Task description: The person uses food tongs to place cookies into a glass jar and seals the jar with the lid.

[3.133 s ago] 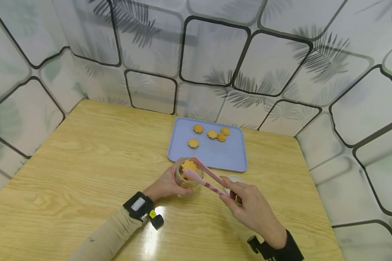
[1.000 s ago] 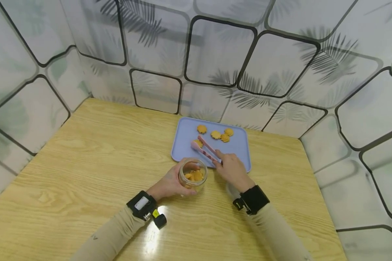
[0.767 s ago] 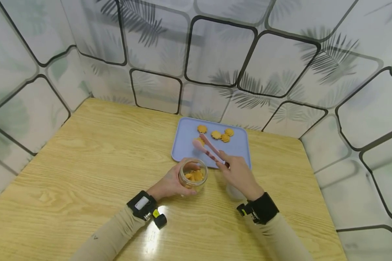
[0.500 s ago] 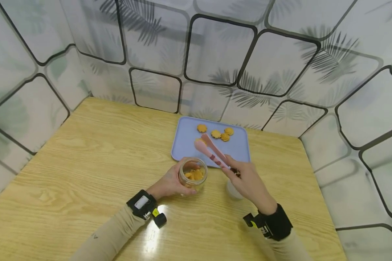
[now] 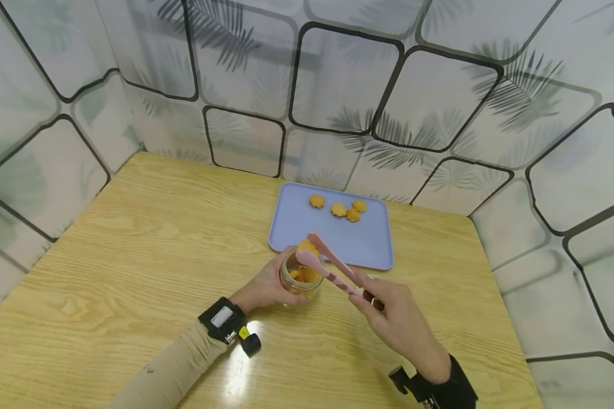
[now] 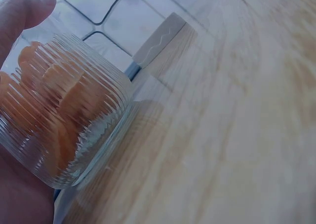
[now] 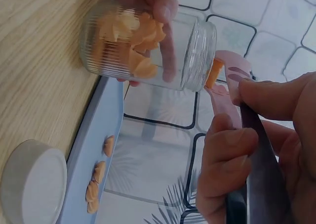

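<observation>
A ribbed glass jar (image 7: 143,46) with several orange cookies inside is gripped by my left hand (image 5: 271,287), its mouth facing up. In the left wrist view the jar (image 6: 64,110) stands at the table surface, its cookies (image 6: 69,90) showing through the glass. My right hand (image 5: 396,315) grips a pair of pink tongs (image 5: 332,261) by the dark handle. Between the tongs' tips is one flower-shaped cookie (image 5: 307,246), right at the jar's mouth. The right wrist view shows that cookie (image 7: 215,73) just outside the rim.
Behind the jar lies a blue tray (image 5: 297,227) bearing several cookies (image 5: 339,210) toward its back. A round white lid (image 7: 34,182) lies on the wooden table (image 5: 184,227), largely hidden by my right hand in the head view. A patterned curtain (image 5: 245,142) surrounds the table.
The tongs have picked up the front-left cookie from the tray and carried it toward me to the jar's mouth. An earlier cookie went into the jar. My left hand stays put.
</observation>
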Demonstrator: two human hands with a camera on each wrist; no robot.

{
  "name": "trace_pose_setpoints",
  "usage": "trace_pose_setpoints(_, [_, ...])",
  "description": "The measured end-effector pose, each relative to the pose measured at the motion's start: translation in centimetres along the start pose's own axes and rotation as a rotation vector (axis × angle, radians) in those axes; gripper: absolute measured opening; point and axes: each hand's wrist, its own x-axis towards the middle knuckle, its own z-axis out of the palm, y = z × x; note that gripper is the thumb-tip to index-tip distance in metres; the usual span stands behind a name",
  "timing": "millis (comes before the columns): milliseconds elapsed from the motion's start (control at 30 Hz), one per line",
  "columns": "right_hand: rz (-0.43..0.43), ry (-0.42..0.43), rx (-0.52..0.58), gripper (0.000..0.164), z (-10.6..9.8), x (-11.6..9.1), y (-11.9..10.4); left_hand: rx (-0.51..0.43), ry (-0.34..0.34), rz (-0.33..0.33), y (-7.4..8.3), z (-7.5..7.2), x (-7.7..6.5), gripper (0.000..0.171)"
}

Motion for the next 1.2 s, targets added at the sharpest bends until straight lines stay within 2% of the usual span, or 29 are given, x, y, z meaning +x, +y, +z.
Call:
trace_pose_setpoints(233, [0.008, -0.013, -0.032, 0.046, 0.2, -0.9, -0.4, 0.003, -0.005, -0.018, 0.2, 0.0, -0.1, 0.094])
trace_pose_setpoints(733, [-0.003, -0.02, -0.08, 0.049, 0.4, -1.0, -0.6, -0.006, -0.006, -0.016, 0.1, 0.0, 0.0, 0.096])
trace_pose_setpoints(1200, [0.0, -0.037, -0.075, 0.053, 0.4, -1.2, -0.8, -0.034, 0.001, -0.007, 0.0, 0.0, -0.1, 0.094])
